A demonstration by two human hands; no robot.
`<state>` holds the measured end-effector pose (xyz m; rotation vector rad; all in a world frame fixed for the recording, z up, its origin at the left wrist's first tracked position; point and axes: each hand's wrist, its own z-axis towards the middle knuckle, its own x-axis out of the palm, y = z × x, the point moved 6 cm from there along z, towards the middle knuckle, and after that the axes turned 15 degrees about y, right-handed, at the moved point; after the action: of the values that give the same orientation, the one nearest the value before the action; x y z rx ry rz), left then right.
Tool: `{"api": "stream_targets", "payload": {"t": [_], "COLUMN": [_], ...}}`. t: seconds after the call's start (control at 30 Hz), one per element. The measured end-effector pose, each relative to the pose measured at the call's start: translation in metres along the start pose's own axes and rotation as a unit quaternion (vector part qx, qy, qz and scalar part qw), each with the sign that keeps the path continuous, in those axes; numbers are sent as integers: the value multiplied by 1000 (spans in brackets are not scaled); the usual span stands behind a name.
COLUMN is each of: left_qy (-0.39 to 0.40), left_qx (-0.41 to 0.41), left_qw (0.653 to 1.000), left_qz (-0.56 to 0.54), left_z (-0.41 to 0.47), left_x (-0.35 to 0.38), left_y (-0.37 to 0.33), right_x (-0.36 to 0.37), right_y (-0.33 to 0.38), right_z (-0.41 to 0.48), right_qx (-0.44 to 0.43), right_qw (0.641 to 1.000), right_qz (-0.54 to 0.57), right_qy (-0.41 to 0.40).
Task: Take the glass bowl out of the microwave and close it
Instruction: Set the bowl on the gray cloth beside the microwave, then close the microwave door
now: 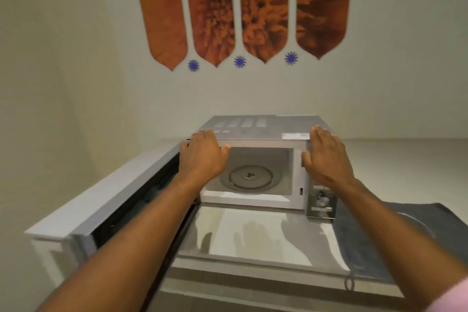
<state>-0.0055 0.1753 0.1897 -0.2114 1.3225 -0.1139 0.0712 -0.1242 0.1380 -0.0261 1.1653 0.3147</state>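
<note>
The microwave (255,159) is shown with its door (106,213) swung wide to the left and both hands raised at the cavity mouth, the left hand (202,157) and the right hand (326,157) each flat, fingers spread and clamped on nothing. Inside, only the bare turntable (250,177) is seen; the glass bowl cannot be made out with certainty, though a faint round rim (417,225) shows on the grey mat (395,235) at the right of the tabletop (405,149). The removal step is therefore judged done, and the next move calls for the door to be swung shut.

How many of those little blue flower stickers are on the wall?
3, in a row under the orange panels: left, middle, right. None seem hidden.
</note>
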Motion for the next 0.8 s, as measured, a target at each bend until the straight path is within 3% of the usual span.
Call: {"api": "stream_targets", "payload": {"t": [0.1, 0.2, 0.33, 0.6, 0.8], "left_qy": [69, 126, 154, 236, 220], "left_qx": [-113, -157, -141, -95, -44], "left_qw": [989, 978, 978, 967, 974], "left_qz": [60, 57, 5, 1, 19], "left_z": [-8, -17, -16, -4, 5], "left_x": [-3, -3, -7, -23, -16], "left_y": [42, 66, 70, 54, 44], "right_x": [8, 8, 4, -2, -4], "right_y": [1, 5, 6, 5, 3], "right_z": [5, 8, 5, 2, -1], "right_qx": [13, 18, 29, 34, 14], "right_qw": [998, 997, 997, 995, 997], "right_qz": [-56, -67, -62, -52, -21], "right_qy": [23, 34, 41, 72, 68]}}
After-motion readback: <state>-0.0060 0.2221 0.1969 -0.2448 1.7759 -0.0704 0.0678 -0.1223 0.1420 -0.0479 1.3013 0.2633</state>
